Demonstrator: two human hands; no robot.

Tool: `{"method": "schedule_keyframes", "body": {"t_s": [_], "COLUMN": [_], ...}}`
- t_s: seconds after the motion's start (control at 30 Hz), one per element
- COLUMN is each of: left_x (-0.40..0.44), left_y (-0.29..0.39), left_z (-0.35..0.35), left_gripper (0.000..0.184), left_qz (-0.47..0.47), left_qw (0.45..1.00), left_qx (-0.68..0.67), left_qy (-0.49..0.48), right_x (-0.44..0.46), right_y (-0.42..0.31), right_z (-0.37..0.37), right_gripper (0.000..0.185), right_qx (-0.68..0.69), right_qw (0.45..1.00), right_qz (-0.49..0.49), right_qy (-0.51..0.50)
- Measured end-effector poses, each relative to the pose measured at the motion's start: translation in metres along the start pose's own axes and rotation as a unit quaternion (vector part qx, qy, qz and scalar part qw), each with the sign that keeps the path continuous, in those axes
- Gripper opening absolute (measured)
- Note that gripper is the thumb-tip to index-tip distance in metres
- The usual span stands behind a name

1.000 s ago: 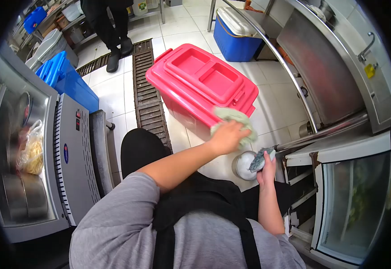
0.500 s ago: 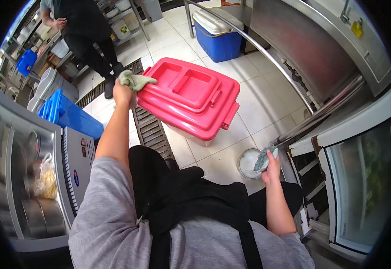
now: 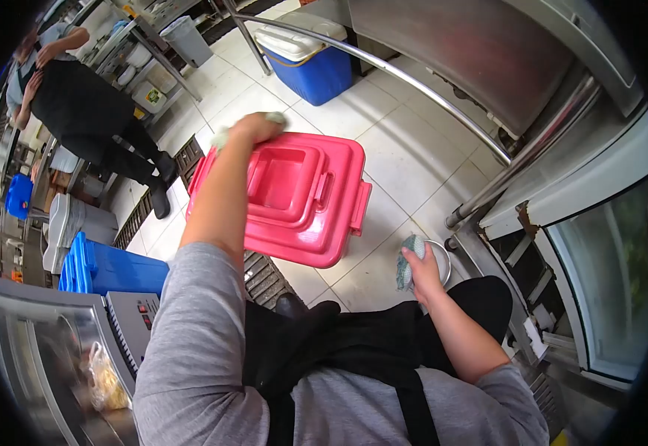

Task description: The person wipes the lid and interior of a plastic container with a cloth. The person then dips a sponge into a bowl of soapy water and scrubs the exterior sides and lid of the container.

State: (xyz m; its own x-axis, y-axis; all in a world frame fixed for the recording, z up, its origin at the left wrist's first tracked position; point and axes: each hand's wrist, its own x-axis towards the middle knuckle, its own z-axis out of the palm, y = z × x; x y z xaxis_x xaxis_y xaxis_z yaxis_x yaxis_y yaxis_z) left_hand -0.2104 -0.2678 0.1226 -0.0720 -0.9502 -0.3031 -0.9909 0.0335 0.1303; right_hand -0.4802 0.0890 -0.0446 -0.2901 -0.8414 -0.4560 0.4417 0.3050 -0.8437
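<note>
My left hand (image 3: 258,128) is closed on a pale green cloth (image 3: 275,118) at the far edge of a pinkish-red lidded bin (image 3: 305,241). My forearm crosses over part of the lid and hides its left side. The lid has raised ridges and side clips. My right hand (image 3: 426,273) grips a grey-green and white scrubbing pad (image 3: 405,262), held low in front of my right knee. Just behind that hand is a round metal bowl (image 3: 446,260) on the floor, partly hidden by my fingers.
A blue cooler (image 3: 309,74) with a white lid stands beyond a curved metal rail (image 3: 413,67). To the left are a blue bin (image 3: 112,267) and a glass-fronted cabinet (image 3: 34,334). A person in a black apron (image 3: 82,100) stands at far left. A floor drain grate (image 3: 268,281) runs below the red bin.
My left hand has moved with the cloth from the lid's left corner along its far edge. My right hand has shifted slightly left with the pad. The other person's arms are now raised.
</note>
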Motion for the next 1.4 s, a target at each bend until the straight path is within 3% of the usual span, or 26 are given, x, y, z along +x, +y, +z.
{"method": "schedule_keyframes", "body": {"t_s": [0.1,0.2,0.33,0.37,0.4,0.43,0.47,0.5,0.53,0.57,0.6,0.63,0.67,0.77,0.8,0.83,0.93,1.1,1.17,1.23,1.3,1.37,1.4], "left_x": [-0.012,-0.068,-0.043,-0.028,-0.006,-0.008,0.021,0.012,0.005,0.000,0.020,0.029,0.004,-0.059,-0.080,-0.101,-0.161,-0.270,-0.284,-0.293,-0.288,-0.275,-0.276], "left_y": [0.084,0.151,0.112,0.095,0.072,0.049,0.004,-0.020,-0.014,-0.010,-0.001,0.018,0.056,0.130,0.133,0.129,0.097,0.026,-0.022,-0.073,-0.132,-0.207,-0.203], "left_z": [0.033,0.072,0.068,0.055,0.047,0.027,0.026,0.006,0.000,0.000,0.007,0.026,0.038,0.052,0.071,0.083,0.116,0.135,0.138,0.143,0.137,0.139,0.122], "left_gripper": [0.043,0.037,0.041,0.042,0.044,0.042,0.032,0.024,0.022,0.022,0.033,0.043,0.046,0.046,0.040,0.037,0.033,0.037,0.047,0.046,0.043,0.037,0.035], "left_qz": [0.204,0.375,0.411,0.356,0.315,0.265,0.231,0.405,0.263,0.108,0.059,0.119,0.184,0.263,0.318,0.335,0.412,0.366,0.316,0.206,-0.010,-0.074,-0.108], "left_qw": [0.972,0.923,0.910,0.934,0.948,0.958,0.964,0.911,0.963,0.981,0.977,0.992,0.982,0.961,0.931,0.914,0.852,0.895,0.913,0.943,0.985,0.964,0.936], "left_qx": [-0.037,0.064,0.040,-0.046,-0.043,0.062,0.082,0.053,-0.057,-0.162,-0.173,0.004,0.044,0.063,0.173,0.212,0.251,0.159,0.125,0.122,0.060,-0.134,-0.232], "left_qy": [-0.108,-0.054,0.035,-0.001,0.025,0.086,0.101,0.049,0.029,0.006,-0.106,-0.038,-0.012,-0.054,0.047,0.086,0.205,0.200,0.225,0.232,0.162,0.219,0.240], "right_x": [0.007,0.017,0.021,0.016,0.012,0.012,0.013,0.013,0.014,0.014,0.014,0.014,0.017,0.026,0.025,0.025,0.024,0.017,0.013,0.008,0.002,-0.001,-0.003], "right_y": [0.000,0.002,0.002,-0.003,-0.006,-0.006,-0.008,-0.008,-0.006,-0.006,-0.006,-0.006,-0.001,0.004,0.002,-0.001,-0.004,-0.007,-0.006,-0.013,-0.015,-0.017,-0.018], "right_z": [0.019,0.027,0.022,0.019,0.016,0.012,0.007,0.002,-0.001,-0.002,-0.001,0.000,0.002,0.008,0.008,0.008,0.006,0.003,0.001,0.004,0.005,0.011,0.012], "right_gripper": [0.040,0.040,0.040,0.041,0.041,0.041,0.043,0.044,0.049,0.049,0.051,0.053,0.054,0.051,0.051,0.050,0.047,0.044,0.043,0.045,0.045,0.046,0.046], "right_qx": [-0.013,0.004,0.010,0.018,0.026,0.030,0.035,0.041,0.029,0.031,0.026,0.020,0.018,-0.027,-0.027,-0.012,0.021,0.039,0.039,0.038,0.038,0.039,0.043], "right_qw": [1.000,1.000,0.999,0.999,0.999,0.999,0.998,0.998,0.998,0.998,0.998,0.998,0.998,0.999,0.999,1.000,1.000,0.999,0.999,0.999,0.999,0.999,0.999], "right_qz": [0.011,0.027,0.030,0.033,0.037,0.041,0.046,0.050,0.042,0.046,0.050,0.053,0.049,0.027,0.030,0.023,0.019,0.006,0.006,0.018,0.015,0.008,0.013], "right_qy": [-0.005,-0.005,0.002,0.002,0.003,0.009,0.014,0.019,0.022,0.026,0.023,0.018,0.019,0.020,0.019,0.016,0.005,0.004,0.000,-0.005,-0.010,-0.022,-0.018]}}
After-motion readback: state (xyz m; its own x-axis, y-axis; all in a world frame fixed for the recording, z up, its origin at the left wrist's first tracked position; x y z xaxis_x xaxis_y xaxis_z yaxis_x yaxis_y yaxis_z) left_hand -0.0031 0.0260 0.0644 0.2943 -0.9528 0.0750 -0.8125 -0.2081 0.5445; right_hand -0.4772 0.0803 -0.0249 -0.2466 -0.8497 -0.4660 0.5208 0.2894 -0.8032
